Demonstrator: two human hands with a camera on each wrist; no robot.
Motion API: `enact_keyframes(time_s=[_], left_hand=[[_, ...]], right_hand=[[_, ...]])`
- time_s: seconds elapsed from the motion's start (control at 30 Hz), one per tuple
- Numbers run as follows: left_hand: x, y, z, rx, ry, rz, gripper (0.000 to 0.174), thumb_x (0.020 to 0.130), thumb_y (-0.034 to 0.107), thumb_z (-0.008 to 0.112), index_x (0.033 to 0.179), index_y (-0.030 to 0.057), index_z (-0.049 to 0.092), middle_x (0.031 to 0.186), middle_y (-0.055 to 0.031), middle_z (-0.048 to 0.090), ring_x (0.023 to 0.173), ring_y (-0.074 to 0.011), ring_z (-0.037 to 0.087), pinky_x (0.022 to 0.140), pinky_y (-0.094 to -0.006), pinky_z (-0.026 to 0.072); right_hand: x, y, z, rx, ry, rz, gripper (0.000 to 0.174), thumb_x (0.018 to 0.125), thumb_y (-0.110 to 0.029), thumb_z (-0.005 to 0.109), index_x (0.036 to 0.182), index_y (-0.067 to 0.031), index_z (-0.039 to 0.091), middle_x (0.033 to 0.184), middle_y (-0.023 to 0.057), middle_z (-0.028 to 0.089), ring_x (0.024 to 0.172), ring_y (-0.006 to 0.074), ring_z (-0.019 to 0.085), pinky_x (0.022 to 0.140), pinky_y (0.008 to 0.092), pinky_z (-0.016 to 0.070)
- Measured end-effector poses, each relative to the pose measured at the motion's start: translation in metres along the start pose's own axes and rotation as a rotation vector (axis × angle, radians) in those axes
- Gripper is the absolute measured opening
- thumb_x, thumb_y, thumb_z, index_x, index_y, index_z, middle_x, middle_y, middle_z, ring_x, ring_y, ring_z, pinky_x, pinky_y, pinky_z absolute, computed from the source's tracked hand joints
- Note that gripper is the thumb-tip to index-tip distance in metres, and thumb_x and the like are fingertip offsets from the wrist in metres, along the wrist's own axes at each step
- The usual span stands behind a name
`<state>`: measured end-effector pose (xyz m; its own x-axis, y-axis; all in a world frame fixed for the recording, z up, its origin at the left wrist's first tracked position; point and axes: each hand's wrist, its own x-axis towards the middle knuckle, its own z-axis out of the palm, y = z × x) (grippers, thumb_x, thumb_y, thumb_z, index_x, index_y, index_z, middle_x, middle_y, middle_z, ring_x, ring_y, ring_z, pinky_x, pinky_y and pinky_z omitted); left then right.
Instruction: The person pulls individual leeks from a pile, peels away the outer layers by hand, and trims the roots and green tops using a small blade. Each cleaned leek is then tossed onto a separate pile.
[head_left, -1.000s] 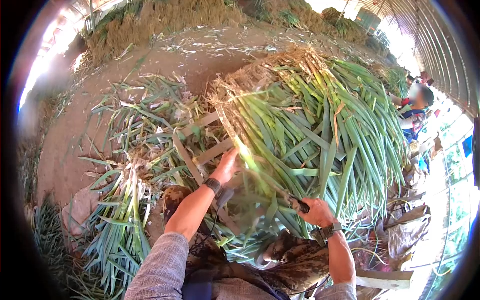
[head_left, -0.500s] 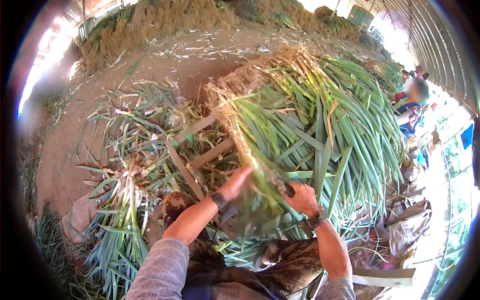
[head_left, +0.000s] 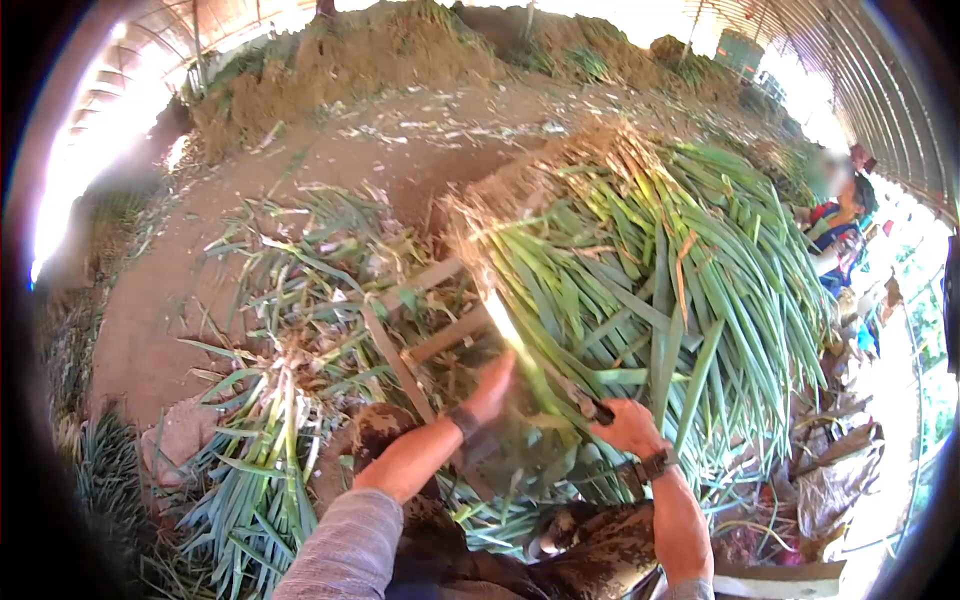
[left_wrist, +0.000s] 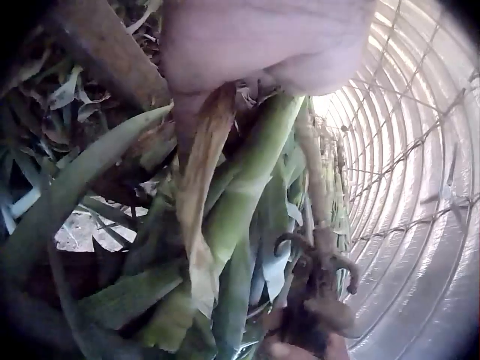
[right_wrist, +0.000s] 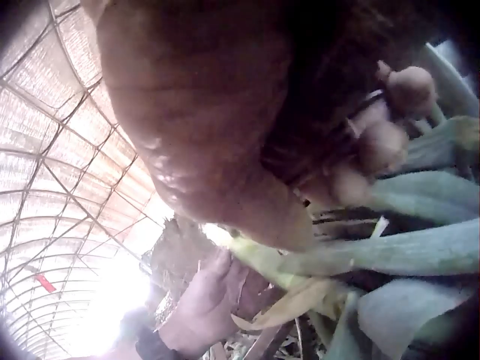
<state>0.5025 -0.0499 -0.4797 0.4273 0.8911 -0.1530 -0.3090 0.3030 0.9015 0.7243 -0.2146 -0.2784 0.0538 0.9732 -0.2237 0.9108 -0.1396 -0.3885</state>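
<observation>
A leek stalk [head_left: 505, 320] with a bright white shaft lies along the left edge of a big leek pile [head_left: 650, 270]. My left hand [head_left: 490, 388], blurred in the head view, grips its green part; in the left wrist view this hand [left_wrist: 262, 45] is round the green stalk [left_wrist: 247, 180], beside a dry brown leaf [left_wrist: 199, 214]. My right hand [head_left: 630, 428] holds the dark handle [head_left: 602, 412] of a slim tool at the leaves. Curled fingers [right_wrist: 382, 146] show in the right wrist view, though the hand itself hides much of the handle.
Wooden bars [head_left: 450, 335] stand left of the pile. Another leek bunch [head_left: 270, 450] and loose leaves lie further left on bare soil [head_left: 160, 310]. A person [head_left: 840, 225] is at the right, beyond the pile; crumpled sheeting [head_left: 840, 480] lies nearby.
Compared with a second ago, my hands are closer together, the left one lower along the stalk. Its shaft looks bright white where it was brownish. The head view has also shifted slightly.
</observation>
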Motion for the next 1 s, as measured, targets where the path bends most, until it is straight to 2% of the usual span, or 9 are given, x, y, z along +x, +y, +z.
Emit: enact_keyframes(time_s=[0.1,0.2,0.3,0.53,0.67,0.7,0.8,0.9,1.0], left_hand=[[0.019,-0.032,-0.016,0.213,-0.017,0.270,0.047,0.096,0.043,0.061,0.124,0.0059,0.056,0.109,-0.0095,0.064,0.097,-0.0236,0.063,0.079,-0.0420,0.0546],[-0.008,0.014,0.012,0.132,0.068,0.086,0.046,0.095,0.039,0.064,0.125,0.0044,0.056,0.110,-0.0082,0.063,0.096,-0.0233,0.062,0.081,-0.0407,0.0533],[-0.008,0.017,0.007,-0.020,0.107,-0.074,0.040,0.095,0.029,0.064,0.124,0.0033,0.056,0.112,-0.0082,0.064,0.100,-0.0227,0.063,0.082,-0.0425,0.0535],[0.000,0.008,0.006,-0.253,0.112,-0.127,0.028,0.100,0.025,0.056,0.118,0.0031,0.058,0.103,-0.0085,0.067,0.089,-0.0240,0.068,0.074,-0.0419,0.0568],[0.009,0.000,-0.002,0.221,0.122,-0.201,0.028,0.099,0.021,0.053,0.116,0.0004,0.058,0.096,-0.0121,0.067,0.081,-0.0242,0.067,0.068,-0.0394,0.0559],[0.017,-0.016,-0.005,0.239,0.204,-0.087,0.024,0.092,0.022,0.059,0.095,-0.0015,0.064,0.081,-0.0070,0.061,0.073,-0.0139,0.052,0.062,-0.0356,0.0455],[-0.011,0.031,0.017,0.935,0.464,0.242,0.024,0.086,0.021,0.061,0.098,0.0006,0.059,0.089,-0.0207,0.064,0.084,-0.0331,0.063,0.070,-0.0464,0.0488],[-0.017,0.038,0.021,1.095,0.489,0.484,0.026,0.084,0.018,0.061,0.104,0.0028,0.056,0.091,-0.0222,0.062,0.090,-0.0402,0.062,0.075,-0.0495,0.0488],[-0.016,0.032,0.015,1.102,0.389,0.465,0.027,0.083,0.016,0.061,0.106,0.0038,0.053,0.088,-0.0210,0.059,0.086,-0.0393,0.061,0.076,-0.0482,0.0486]], right_hand=[[-0.007,0.000,-0.003,-0.014,-0.018,-0.011,0.039,0.074,-0.042,0.068,0.093,-0.0079,0.069,0.092,0.0181,0.069,0.089,0.0397,0.065,0.079,0.0471,0.0515],[-0.016,0.007,0.003,0.019,0.051,-0.104,0.039,0.073,-0.040,0.068,0.093,-0.0077,0.069,0.090,0.0184,0.069,0.087,0.0397,0.065,0.078,0.0470,0.0517],[-0.007,0.027,-0.003,0.034,-0.162,0.071,0.042,0.072,-0.039,0.069,0.102,-0.0089,0.070,0.094,0.0194,0.070,0.090,0.0382,0.066,0.081,0.0461,0.0518],[-0.009,0.023,0.001,0.090,-0.225,0.124,0.053,0.071,-0.039,0.072,0.114,-0.0073,0.068,0.101,0.0221,0.069,0.097,0.0362,0.066,0.086,0.0433,0.0512],[-0.010,0.028,0.010,-0.018,-0.150,0.077,0.053,0.073,-0.040,0.072,0.114,-0.0080,0.067,0.098,0.0222,0.069,0.096,0.0388,0.066,0.085,0.0458,0.0509],[-0.003,0.024,0.010,-0.036,-0.194,0.053,0.052,0.073,-0.041,0.071,0.114,-0.0081,0.067,0.099,0.0224,0.069,0.096,0.0394,0.065,0.085,0.0463,0.0506],[-0.004,-0.001,-0.004,-0.050,-0.222,0.063,0.055,0.073,-0.044,0.072,0.113,-0.0069,0.067,0.104,0.0244,0.068,0.101,0.0395,0.064,0.090,0.0463,0.0490],[0.003,0.036,0.022,-0.044,-0.162,0.025,0.059,0.073,-0.045,0.073,0.115,-0.0045,0.066,0.104,0.0243,0.068,0.100,0.0392,0.064,0.089,0.0461,0.0495],[0.003,0.029,0.015,-0.026,-0.183,0.045,0.062,0.073,-0.044,0.073,0.119,-0.0030,0.065,0.107,0.0239,0.068,0.102,0.0390,0.064,0.090,0.0448,0.0495]])
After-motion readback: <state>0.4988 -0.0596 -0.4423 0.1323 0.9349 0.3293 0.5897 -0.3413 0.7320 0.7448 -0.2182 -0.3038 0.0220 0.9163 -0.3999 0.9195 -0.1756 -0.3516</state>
